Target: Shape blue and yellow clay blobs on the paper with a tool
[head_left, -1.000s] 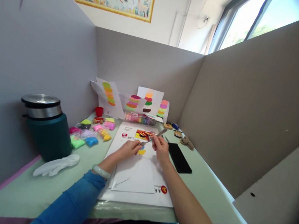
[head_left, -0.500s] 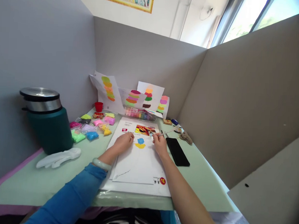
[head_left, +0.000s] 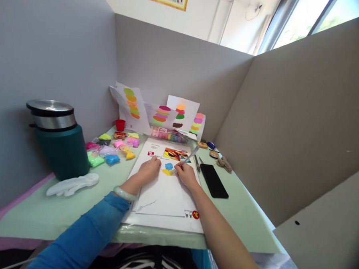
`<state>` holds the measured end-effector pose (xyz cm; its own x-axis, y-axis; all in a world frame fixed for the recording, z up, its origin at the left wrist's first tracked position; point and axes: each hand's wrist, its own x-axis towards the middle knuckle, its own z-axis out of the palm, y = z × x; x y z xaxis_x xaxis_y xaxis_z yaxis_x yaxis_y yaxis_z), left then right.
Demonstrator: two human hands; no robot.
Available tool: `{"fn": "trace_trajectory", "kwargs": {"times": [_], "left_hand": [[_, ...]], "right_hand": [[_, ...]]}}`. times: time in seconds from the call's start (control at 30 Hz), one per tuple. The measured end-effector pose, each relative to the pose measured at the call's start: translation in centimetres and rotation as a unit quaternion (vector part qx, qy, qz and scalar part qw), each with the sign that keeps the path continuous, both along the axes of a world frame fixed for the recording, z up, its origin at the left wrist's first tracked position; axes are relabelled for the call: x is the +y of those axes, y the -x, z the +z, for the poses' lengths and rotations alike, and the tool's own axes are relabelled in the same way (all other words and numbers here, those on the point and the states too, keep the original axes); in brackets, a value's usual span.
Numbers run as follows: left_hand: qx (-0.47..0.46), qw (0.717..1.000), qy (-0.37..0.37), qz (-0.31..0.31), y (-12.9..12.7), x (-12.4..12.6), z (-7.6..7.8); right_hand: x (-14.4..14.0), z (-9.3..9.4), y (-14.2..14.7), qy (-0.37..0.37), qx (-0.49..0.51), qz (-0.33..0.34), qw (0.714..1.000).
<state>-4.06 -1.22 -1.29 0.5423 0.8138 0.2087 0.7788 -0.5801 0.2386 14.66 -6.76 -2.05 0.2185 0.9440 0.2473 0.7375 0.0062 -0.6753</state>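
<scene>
A white paper sheet (head_left: 164,194) lies on the green desk, with a blue clay patch (head_left: 168,166) and a yellow clay patch (head_left: 166,172) pressed on it. My right hand (head_left: 185,175) grips a metal fork (head_left: 186,159), its tines down at the edge of the yellow patch. My left hand (head_left: 149,170) rests with curled fingers on the paper just left of the patches, holding nothing that I can see. A green bangle sits on my left wrist.
Small clay bags (head_left: 111,151) lie left of the paper, beside a dark green lidded bin (head_left: 58,142) and white gloves (head_left: 73,184). A black phone (head_left: 213,180) lies to the right. Colour-swatch sheets (head_left: 162,117) lean on the back partition.
My left hand drew back from the fork and settled on the paper, uncovering a blue patch. My right hand swung the fork down so its tines meet the clay.
</scene>
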Motion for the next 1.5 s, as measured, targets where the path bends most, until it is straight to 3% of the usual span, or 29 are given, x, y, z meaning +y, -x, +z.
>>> {"fn": "trace_trajectory", "kwargs": {"times": [0.2, 0.5, 0.83, 1.5], "left_hand": [[-0.004, 1.0, 0.004, 0.005, 0.0, 0.1, -0.2], [-0.011, 1.0, 0.009, 0.008, 0.0, 0.1, -0.2], [-0.011, 1.0, 0.001, 0.007, 0.0, 0.1, -0.3], [-0.004, 1.0, -0.015, 0.006, 0.0, 0.3, -0.5]], "right_hand": [[0.3, 0.5, 0.0, 0.049, -0.055, -0.037, 0.997], [0.6, 0.1, -1.1, 0.017, -0.027, -0.07, 0.997], [1.0, -0.2, -0.6, 0.042, -0.084, -0.113, 0.989], [1.0, -0.3, -0.5, 0.039, -0.091, -0.122, 0.988]]}}
